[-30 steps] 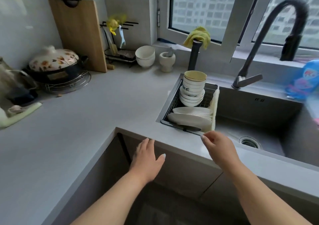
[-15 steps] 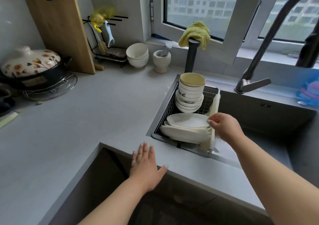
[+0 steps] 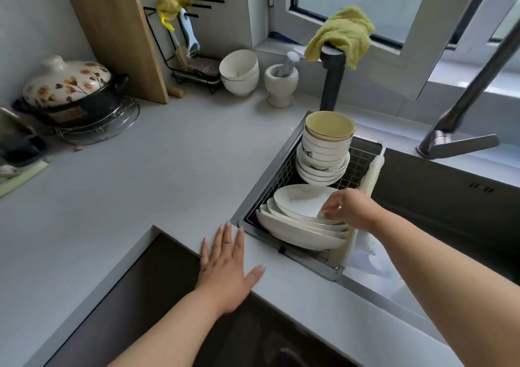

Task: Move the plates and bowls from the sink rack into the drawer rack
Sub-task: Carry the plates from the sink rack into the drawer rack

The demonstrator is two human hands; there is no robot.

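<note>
Since 0.5 s ago the right hand [image 3: 347, 207] has come down from the rack's right edge onto the plates [image 3: 298, 220]; the left hand [image 3: 226, 265] hasn't shifted much, and the view has closed in on the sink.

Hidden or unclear: the drawer rack can't be made out, only a dark opening below the surface [image 3: 140, 175] edge, partly covered by both forearms. Far left, some objects are cut off by the frame and too blurred to name. The plates overlap, so an exact count isn't possible. The right hand's fingertips [image 3: 323, 212] sit at the top plate's right rim, fingers curled; whether they actually pinch it or only touch it I can't tell. The faucet [image 3: 461, 113] is cropped at the top right.

Left to right: a clay pot w/ floral lid [image 3: 67, 82] on a wire trivet, a wooden cutting board [image 3: 121, 29] leaning on the wall, a utensil stand [image 3: 185, 46], two nested white bowls on the surface [image 3: 239, 71], and a mortar w/ pestle [image 3: 281, 82]. The left hand lies flat w/ fingers straight and spread on the surface edge, just beside the sink rack [image 3: 270, 186] corner. In the rack: the plates at the front, and a tall bowl stack [image 3: 326, 150] behind, its top bowl yellowish inside. A yellow cloth [image 3: 343, 34] is draped on a dark post behind the stack. A white mat [image 3: 371, 175] hangs over the rack's right side, between the rack and the open sink basin [image 3: 439, 206].
</note>
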